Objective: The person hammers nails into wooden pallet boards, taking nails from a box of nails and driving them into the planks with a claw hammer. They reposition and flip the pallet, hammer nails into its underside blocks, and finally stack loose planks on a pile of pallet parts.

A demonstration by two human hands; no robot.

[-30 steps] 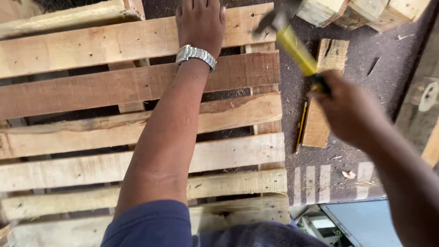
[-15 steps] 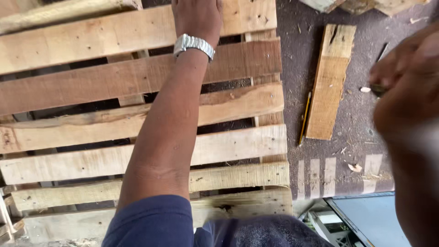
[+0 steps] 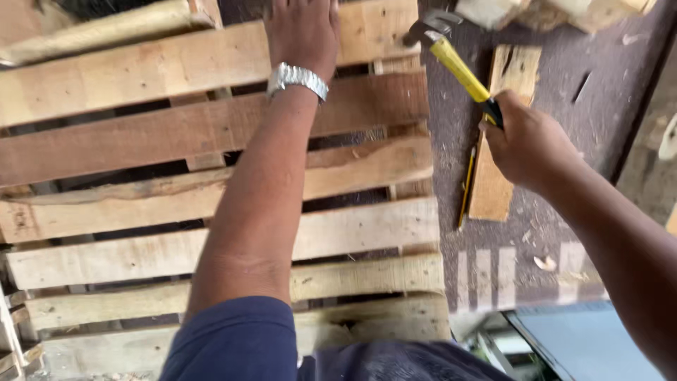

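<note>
Now left hand (image 3: 303,32) flat on pallet (image 3: 211,162), fingers open; right hand (image 3: 529,144) grips hammer (image 3: 455,60) at 1 o'clock. Swing small, keep left hand clear.

No packages, labels, signs or screens show here; only bare wood, a dark floor and hand tools are in view.

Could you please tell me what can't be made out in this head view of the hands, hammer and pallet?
- Left hand: fingertips cut off by the top edge.
- Hammer: head blurred; grip hidden in the right hand.
- Pallet: near end hidden behind the blue sleeve.
</note>
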